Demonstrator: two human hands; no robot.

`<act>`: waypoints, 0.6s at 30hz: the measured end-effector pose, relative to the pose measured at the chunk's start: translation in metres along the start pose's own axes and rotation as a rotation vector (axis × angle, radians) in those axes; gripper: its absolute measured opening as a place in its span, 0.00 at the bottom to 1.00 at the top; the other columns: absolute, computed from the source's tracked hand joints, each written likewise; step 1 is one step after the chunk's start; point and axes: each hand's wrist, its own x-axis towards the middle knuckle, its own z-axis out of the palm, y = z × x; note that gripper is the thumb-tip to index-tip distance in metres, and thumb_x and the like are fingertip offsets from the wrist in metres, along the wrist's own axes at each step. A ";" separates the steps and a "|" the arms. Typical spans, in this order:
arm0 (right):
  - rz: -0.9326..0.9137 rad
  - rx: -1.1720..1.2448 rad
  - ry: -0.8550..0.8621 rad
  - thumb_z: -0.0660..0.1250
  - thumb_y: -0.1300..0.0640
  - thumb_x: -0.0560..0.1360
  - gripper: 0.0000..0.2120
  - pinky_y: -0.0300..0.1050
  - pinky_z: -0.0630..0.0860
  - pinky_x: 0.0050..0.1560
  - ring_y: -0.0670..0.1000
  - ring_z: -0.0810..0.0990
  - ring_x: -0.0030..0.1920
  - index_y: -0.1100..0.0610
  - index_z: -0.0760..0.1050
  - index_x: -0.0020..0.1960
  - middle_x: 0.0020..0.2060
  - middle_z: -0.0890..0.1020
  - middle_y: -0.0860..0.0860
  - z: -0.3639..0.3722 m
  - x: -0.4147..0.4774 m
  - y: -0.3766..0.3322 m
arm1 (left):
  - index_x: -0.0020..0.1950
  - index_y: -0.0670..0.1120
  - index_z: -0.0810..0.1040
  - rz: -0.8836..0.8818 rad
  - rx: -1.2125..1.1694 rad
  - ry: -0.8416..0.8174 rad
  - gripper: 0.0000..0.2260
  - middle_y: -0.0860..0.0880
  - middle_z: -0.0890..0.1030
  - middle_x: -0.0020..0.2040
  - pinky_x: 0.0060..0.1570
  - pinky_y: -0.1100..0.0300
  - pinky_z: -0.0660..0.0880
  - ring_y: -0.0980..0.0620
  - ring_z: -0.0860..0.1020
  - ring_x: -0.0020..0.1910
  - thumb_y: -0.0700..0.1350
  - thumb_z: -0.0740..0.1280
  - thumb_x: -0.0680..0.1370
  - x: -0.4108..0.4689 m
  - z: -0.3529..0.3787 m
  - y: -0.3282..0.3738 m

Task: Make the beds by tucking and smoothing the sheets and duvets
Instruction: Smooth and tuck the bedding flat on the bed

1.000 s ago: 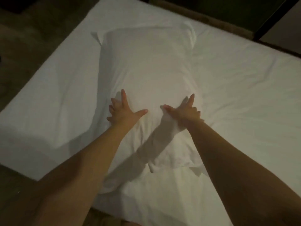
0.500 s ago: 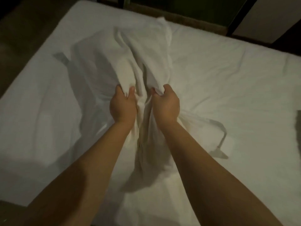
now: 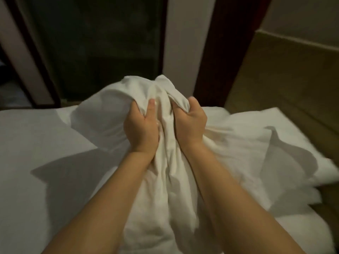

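white pillow (image 3: 102, 114), bunched in both hands (image 3: 142, 129)

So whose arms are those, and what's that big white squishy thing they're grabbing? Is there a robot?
No robot here, just a person's two bare arms. The camera sits on the person's head and looks down, so you see what they see. The left hand and the right hand are side by side. Each grips a bunch of cloth in the middle of a soft white fabric pillow, with the fingers curled into it. Under the pillow lies the bed's flat white sheet. Behind the bed is a dark panel, too dim to make out.
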 end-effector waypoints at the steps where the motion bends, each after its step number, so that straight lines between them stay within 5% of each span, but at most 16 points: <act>1: -0.033 0.032 0.046 0.67 0.57 0.75 0.19 0.40 0.64 0.32 0.44 0.64 0.29 0.54 0.60 0.31 0.26 0.65 0.45 -0.035 0.014 -0.006 | 0.47 0.60 0.68 0.032 -0.039 -0.004 0.06 0.65 0.72 0.44 0.44 0.78 0.65 0.71 0.72 0.41 0.50 0.63 0.79 -0.012 0.027 0.019; 5: -0.172 0.089 0.199 0.68 0.53 0.75 0.20 0.49 0.68 0.34 0.47 0.65 0.30 0.62 0.63 0.33 0.27 0.67 0.50 -0.156 0.075 -0.010 | 0.56 0.57 0.67 0.072 -0.170 -0.082 0.07 0.66 0.71 0.48 0.47 0.81 0.66 0.72 0.71 0.43 0.52 0.61 0.80 -0.052 0.135 0.081; 8: -0.211 0.069 0.318 0.68 0.55 0.75 0.18 0.48 0.69 0.35 0.46 0.66 0.30 0.57 0.63 0.32 0.27 0.68 0.47 -0.233 0.114 0.002 | 0.54 0.59 0.67 0.147 -0.210 -0.190 0.05 0.67 0.72 0.45 0.47 0.78 0.69 0.76 0.72 0.42 0.55 0.60 0.80 -0.077 0.211 0.106; 13: -0.163 -0.088 0.525 0.65 0.55 0.78 0.19 0.40 0.64 0.35 0.41 0.64 0.28 0.51 0.61 0.32 0.25 0.66 0.41 -0.344 0.181 0.065 | 0.46 0.47 0.69 0.350 -0.106 -0.301 0.11 0.55 0.70 0.32 0.34 0.66 0.67 0.58 0.71 0.31 0.54 0.60 0.79 -0.106 0.337 0.096; 15: 0.031 -0.381 0.448 0.61 0.48 0.79 0.13 0.44 0.67 0.42 0.42 0.73 0.37 0.52 0.70 0.39 0.34 0.75 0.44 -0.386 0.209 0.116 | 0.48 0.46 0.67 0.281 0.119 -0.504 0.12 0.47 0.73 0.38 0.37 0.56 0.65 0.46 0.74 0.38 0.55 0.60 0.79 -0.122 0.391 0.066; 16: 0.208 -0.594 0.388 0.58 0.44 0.79 0.13 0.47 0.68 0.50 0.47 0.76 0.49 0.52 0.74 0.50 0.46 0.80 0.48 -0.404 0.219 0.144 | 0.53 0.45 0.67 0.189 0.261 -0.659 0.15 0.44 0.75 0.45 0.40 0.55 0.66 0.42 0.75 0.46 0.56 0.60 0.79 -0.132 0.417 0.046; 18: 0.524 -0.922 0.258 0.55 0.39 0.79 0.25 0.55 0.63 0.63 0.55 0.68 0.67 0.51 0.64 0.71 0.67 0.71 0.52 -0.433 0.227 0.192 | 0.67 0.44 0.65 0.008 0.522 -0.967 0.26 0.41 0.71 0.63 0.53 0.50 0.69 0.39 0.71 0.61 0.60 0.61 0.77 -0.157 0.451 0.004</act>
